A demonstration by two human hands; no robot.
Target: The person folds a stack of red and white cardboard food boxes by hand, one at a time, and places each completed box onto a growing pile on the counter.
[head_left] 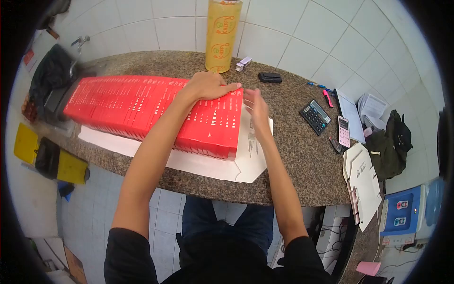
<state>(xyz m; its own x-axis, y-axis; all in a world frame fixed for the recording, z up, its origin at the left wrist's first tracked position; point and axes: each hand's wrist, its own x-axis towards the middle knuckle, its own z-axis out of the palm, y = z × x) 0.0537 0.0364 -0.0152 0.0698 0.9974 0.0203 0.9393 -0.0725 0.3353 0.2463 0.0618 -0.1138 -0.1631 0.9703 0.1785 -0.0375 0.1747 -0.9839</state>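
A long row of red printed cartons (142,102), packed side by side, lies across the granite counter on white cardboard sheets (253,156). My left hand (208,86) rests on top of the row near its right end, the thumb pointing right along the top edge. Just past that end is my right hand (255,106), upright beside the last carton, its fingers raised and partly blurred. Whether the right fingertips touch the carton cannot be made out. Behind the row stands a tall yellow wrapped roll (223,38).
On the granite counter (293,161) are a small box (243,63), a black case (270,77), a calculator (315,117), a pink phone-like device (344,131) and a pink marker (327,98). Folded white cartons (363,182) lie at the right, near a dark bag (390,146). Yellow bins (71,166) stand left.
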